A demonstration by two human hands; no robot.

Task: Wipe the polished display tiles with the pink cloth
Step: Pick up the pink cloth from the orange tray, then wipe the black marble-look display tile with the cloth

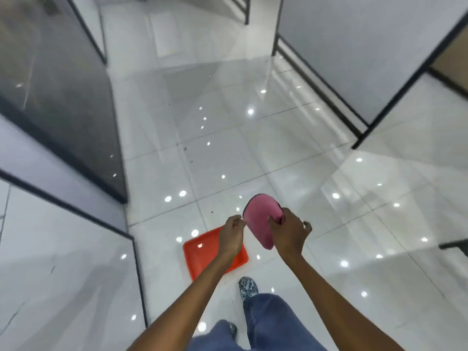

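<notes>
The pink cloth (259,222) hung in the air between the two hands, above the glossy white floor (291,153) and touching no tile. The right hand (288,234) held it with thumb and fingers curled on a gathered part near its upper right edge. The left hand (231,233) pinched the left edge. So the cloth was held stretched, probably to open or fold it into a flat pad before wiping. Just below the left hand an orange tray (200,254) lay on the floor, perhaps the place where the cloth was kept. The framed display tiles (63,249) stood along the left edge of the aisle and more panels along the right; wiping seemed not yet begun.
</notes>
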